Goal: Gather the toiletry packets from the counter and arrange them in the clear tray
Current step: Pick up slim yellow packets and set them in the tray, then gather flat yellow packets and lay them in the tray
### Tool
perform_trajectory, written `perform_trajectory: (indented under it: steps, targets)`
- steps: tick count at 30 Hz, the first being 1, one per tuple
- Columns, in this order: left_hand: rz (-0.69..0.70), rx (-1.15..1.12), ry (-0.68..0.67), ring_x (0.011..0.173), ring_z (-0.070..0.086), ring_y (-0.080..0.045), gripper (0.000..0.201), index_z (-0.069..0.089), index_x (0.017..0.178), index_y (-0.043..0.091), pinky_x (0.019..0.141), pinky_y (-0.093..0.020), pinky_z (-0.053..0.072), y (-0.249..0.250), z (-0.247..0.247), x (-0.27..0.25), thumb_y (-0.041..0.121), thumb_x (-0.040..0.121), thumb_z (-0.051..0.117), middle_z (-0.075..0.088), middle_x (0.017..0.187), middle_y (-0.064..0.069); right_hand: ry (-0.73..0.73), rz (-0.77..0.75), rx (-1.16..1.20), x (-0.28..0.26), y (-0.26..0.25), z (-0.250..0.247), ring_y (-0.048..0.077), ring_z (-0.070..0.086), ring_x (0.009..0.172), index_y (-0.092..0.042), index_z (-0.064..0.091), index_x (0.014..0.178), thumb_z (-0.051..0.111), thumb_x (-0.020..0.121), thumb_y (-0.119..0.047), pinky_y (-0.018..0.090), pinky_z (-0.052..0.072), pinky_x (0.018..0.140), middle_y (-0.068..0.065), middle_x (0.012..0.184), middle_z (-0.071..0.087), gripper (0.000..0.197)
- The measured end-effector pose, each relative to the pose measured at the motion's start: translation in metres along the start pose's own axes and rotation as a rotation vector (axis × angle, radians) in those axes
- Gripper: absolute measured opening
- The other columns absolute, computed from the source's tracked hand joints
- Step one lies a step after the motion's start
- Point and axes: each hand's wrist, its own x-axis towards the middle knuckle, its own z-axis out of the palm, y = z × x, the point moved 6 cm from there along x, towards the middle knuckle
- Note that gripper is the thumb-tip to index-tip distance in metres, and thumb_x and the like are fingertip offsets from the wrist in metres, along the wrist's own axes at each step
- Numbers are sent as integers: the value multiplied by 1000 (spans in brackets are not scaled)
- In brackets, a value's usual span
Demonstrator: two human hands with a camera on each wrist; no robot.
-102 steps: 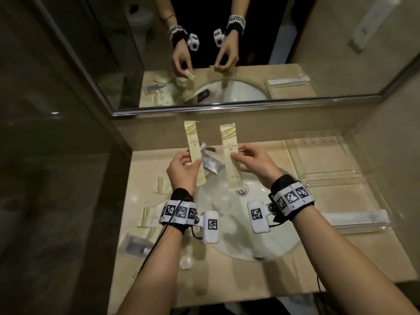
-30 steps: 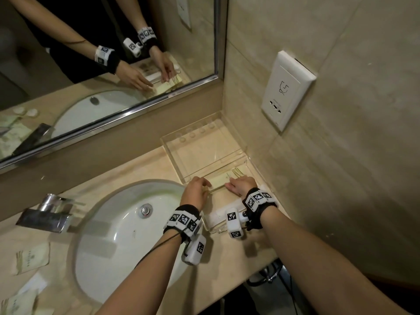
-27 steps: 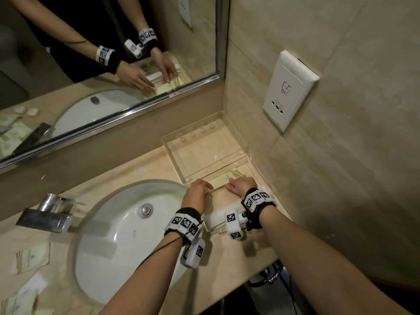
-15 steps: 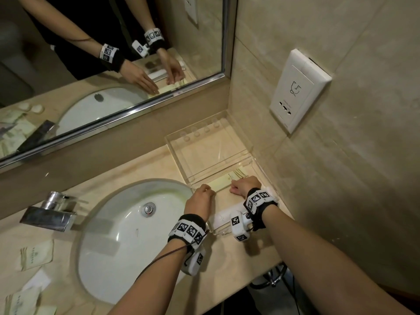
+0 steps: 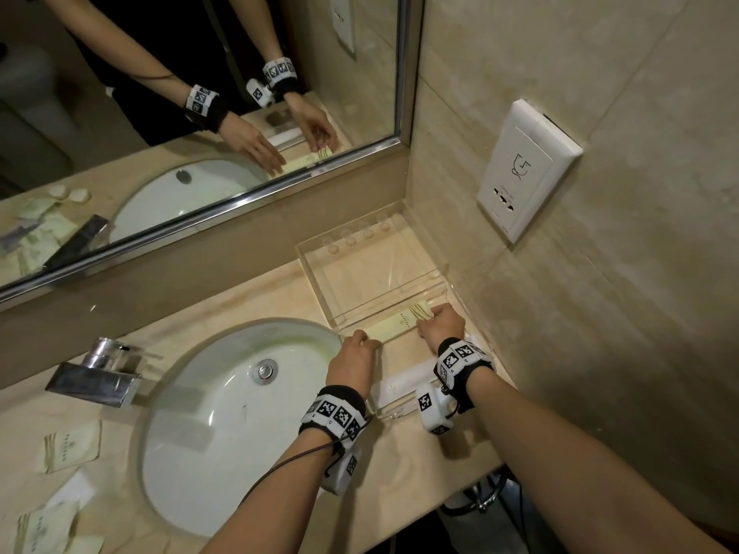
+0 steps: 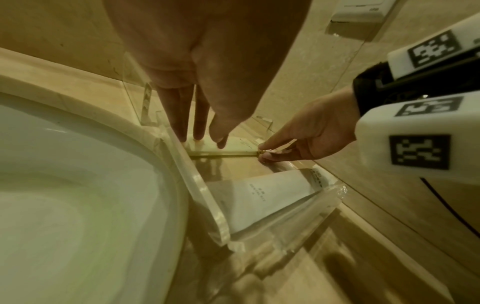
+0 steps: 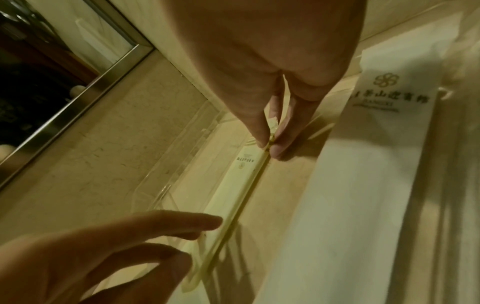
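A clear tray (image 5: pixel 360 269) sits in the counter's right corner against the wall. A long cream packet (image 5: pixel 394 327) lies flat across its middle, and a second one seems stacked with it. My right hand (image 5: pixel 442 323) pinches the packet's right end (image 7: pixel 239 176) between thumb and forefinger (image 7: pixel 262 135). My left hand (image 5: pixel 356 353) is at the left end, and its straight fingers (image 6: pixel 200 131) touch the packet there. A white packet (image 5: pixel 404 383) lies in the tray's front section.
The white sink (image 5: pixel 224 413) and chrome faucet (image 5: pixel 96 377) lie left of the tray. Several cream packets (image 5: pixel 72 445) are scattered on the counter at far left. A wall socket (image 5: pixel 524 169) is above the tray, and the mirror (image 5: pixel 200 113) is behind.
Earlier each hand held a cream packet upright over the sink. Those packets now lie in the tray. Over the last second both hands have stayed at the packet's ends.
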Motion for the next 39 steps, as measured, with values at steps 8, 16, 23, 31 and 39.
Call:
perform_trajectory:
  steps: [8, 16, 23, 31, 39]
  targets:
    - [-10, 66, -35, 120, 40, -25, 33, 60, 121, 9, 86, -36, 51, -4, 6, 3, 1, 90, 52, 41, 130, -7, -62, 46, 4, 3, 2, -1, 32, 70, 94, -10, 56, 118, 74, 76, -18, 43, 59, 85, 14, 112, 67, 46]
    - [-73, -327, 114, 89, 61, -20, 16, 69, 95, 9, 83, -28, 49, -22, -36, -5, 15, 92, 55, 65, 100, -7, -63, -79, 77, -24, -22, -24, 27, 67, 89, -19, 54, 107, 71, 80, -29, 39, 56, 82, 5, 99, 67, 34]
    - [-368, -638, 326, 73, 63, -12, 15, 70, 91, 14, 70, -21, 48, -85, -73, -77, 16, 92, 56, 69, 79, 3, -316, -332, 201, -101, -97, 17, 9, 63, 66, -13, 61, 103, 70, 86, -20, 19, 47, 60, 3, 87, 68, 21]
    - [-688, -781, 563, 66, 63, -15, 14, 69, 84, 15, 74, -32, 54, -169, -84, -214, 14, 90, 57, 71, 77, -4, -699, -506, 17, -215, -129, 132, 19, 66, 74, -11, 64, 98, 70, 85, -17, 25, 51, 68, 5, 85, 71, 15]
    - [-957, -821, 683, 73, 65, -17, 15, 70, 88, 16, 76, -29, 52, -241, -66, -350, 11, 90, 56, 70, 78, -2, -960, -614, -221, -338, -110, 231, 15, 65, 67, -15, 67, 87, 68, 84, -17, 26, 48, 63, 5, 83, 72, 4]
